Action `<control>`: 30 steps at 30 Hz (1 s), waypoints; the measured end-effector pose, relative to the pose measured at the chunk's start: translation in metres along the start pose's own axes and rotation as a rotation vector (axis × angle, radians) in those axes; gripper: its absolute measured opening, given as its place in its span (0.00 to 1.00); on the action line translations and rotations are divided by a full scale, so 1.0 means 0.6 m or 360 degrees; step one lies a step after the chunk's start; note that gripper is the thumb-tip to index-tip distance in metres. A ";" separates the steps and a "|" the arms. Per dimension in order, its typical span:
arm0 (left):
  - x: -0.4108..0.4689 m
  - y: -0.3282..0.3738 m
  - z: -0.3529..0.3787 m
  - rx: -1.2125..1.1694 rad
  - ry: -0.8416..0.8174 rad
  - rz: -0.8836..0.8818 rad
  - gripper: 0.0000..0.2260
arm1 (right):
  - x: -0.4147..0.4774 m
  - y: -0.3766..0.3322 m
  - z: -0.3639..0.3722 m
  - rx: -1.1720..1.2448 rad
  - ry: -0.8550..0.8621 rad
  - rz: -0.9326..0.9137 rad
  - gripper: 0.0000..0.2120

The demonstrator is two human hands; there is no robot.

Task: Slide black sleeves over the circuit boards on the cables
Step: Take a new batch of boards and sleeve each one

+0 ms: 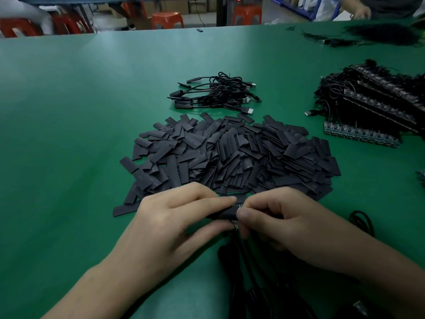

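Observation:
My left hand (177, 217) pinches a flat black sleeve (226, 212) between thumb and fingers. My right hand (282, 224) pinches a small circuit board (236, 205) whose end sits at the sleeve's mouth; how far it is inside is hidden by my fingers. The board's black cable (243, 261) hangs down toward me. Right behind my hands a big heap of loose black sleeves (230, 153) covers the green table (69, 134).
A bundle of sleeved cables with USB plugs (216, 93) lies past the heap. At the right, a stack of bare boards on cables (372, 104). More black cables (363, 222) lie by my right wrist. Another person's hand (361, 10) at far right. Red stools (167, 19) beyond the table.

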State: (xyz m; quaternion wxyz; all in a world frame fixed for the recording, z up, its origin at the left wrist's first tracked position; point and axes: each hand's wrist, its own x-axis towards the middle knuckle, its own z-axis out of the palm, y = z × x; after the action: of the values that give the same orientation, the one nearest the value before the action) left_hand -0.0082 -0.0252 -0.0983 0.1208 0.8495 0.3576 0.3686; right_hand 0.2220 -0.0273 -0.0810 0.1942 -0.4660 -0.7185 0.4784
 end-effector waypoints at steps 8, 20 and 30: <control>0.010 0.008 0.006 -0.0201 0.0186 -0.0083 0.10 | 0.001 0.005 -0.001 0.0273 -0.0118 0.0015 0.16; 0.008 0.003 0.005 -0.0443 0.0257 -0.0358 0.11 | -0.011 -0.011 -0.008 0.0202 0.0406 -0.0358 0.04; 0.008 0.011 0.009 -0.0415 0.0236 -0.0282 0.10 | -0.010 -0.018 -0.003 0.0229 0.0346 -0.0262 0.06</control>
State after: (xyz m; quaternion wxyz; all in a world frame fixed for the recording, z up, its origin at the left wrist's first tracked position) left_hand 0.0010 -0.0260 -0.0963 0.2353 0.7624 0.3881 0.4613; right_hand 0.2213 -0.0328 -0.0697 0.3423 -0.4394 -0.6929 0.4578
